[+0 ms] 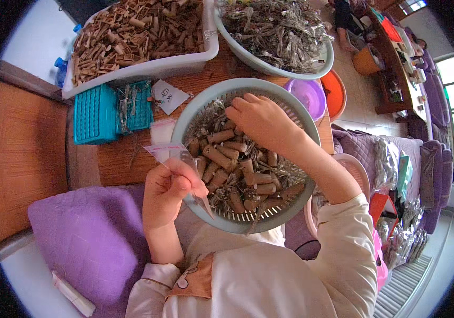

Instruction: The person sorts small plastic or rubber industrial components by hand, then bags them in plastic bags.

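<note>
My left hand (pixel 169 186) pinches a small clear plastic bag (pixel 189 157) with a pink strip along its top, beside the left rim of a grey-green colander (pixel 185 114). Inside the colander lie several brown cylinders (pixel 219 157), wood- or cork-like, mixed with shiny clear-and-silver strands (pixel 209 113). My right hand (pixel 261 117) reaches over the right side into the far part of the colander. Its fingers curl down against the strands; the fingertips and whatever they grip are hidden.
A white bin (pixel 205 53) of brown wooden pieces stands far left. Beyond the colander is a basin (pixel 269 68) heaped with shiny strands. Teal baskets (pixel 94 114), a white paper (pixel 169 96), a purple bowl (pixel 311 95) and an orange bucket (pixel 337 95) surround it. A purple cushion (pixel 86 233) lies left.
</note>
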Tool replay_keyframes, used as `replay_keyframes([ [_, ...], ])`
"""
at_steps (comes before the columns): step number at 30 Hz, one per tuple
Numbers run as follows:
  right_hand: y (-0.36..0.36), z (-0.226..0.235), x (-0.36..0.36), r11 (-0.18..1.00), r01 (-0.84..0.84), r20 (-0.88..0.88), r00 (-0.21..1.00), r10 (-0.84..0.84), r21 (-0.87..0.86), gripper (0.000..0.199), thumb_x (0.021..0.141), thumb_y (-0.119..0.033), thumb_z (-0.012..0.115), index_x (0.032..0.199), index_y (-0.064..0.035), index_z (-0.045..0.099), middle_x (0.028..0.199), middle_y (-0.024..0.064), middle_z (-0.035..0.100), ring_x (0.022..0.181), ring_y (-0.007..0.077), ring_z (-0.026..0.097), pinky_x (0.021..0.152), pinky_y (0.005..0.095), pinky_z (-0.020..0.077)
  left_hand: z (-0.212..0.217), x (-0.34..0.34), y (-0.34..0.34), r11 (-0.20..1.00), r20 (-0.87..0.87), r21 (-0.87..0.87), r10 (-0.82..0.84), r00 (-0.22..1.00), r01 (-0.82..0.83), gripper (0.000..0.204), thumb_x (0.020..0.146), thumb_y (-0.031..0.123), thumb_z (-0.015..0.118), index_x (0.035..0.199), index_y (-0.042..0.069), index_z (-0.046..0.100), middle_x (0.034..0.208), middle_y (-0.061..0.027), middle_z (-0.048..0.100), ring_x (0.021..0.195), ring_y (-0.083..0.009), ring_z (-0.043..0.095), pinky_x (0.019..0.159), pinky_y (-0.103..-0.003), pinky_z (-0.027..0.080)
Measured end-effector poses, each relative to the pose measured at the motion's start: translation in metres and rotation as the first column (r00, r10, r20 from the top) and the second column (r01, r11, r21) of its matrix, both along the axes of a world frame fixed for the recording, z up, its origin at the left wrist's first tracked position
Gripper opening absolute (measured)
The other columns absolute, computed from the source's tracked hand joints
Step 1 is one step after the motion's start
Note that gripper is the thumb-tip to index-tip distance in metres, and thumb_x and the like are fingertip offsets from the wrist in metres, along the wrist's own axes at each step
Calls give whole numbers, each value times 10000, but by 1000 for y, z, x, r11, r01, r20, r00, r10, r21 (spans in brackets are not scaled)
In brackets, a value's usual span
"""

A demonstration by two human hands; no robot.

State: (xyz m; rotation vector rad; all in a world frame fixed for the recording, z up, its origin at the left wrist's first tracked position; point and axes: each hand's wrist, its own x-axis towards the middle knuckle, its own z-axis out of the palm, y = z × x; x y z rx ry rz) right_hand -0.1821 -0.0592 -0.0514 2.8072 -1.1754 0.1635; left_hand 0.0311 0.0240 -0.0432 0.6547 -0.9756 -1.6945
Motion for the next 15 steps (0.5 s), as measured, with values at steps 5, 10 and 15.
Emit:
replay_keyframes([
  [5,2,16,-6,975,131,213,962,-168,177,161,723,-93,530,864,-43,474,806,102,533,704,221,548,619,329,452,-3,-1,1,999,-8,36,-35,999,36,305,750,287,613,801,3,516,646,-68,574,597,-118,555,562,-218,436],
  [10,8,38,-8,834,226,713,437,-548,503,246,768,-94,553,976,-20,444,761,134,565,668,234,558,571,306,425,-6,-3,-1,1000,-3,20,-18,1000,18,376,742,275,626,944,-13,493,667,-68,595,603,-105,563,562,-202,433],
  [15,22,58,-20,861,109,769,406,-495,497,214,855,-163,455,1006,-12,436,726,61,530,644,80,489,531,203,394,-3,-3,-1,995,-55,70,-73,996,76,432,749,243,626,1044,-16,447,680,-64,602,631,-98,575,575,-190,438],
])
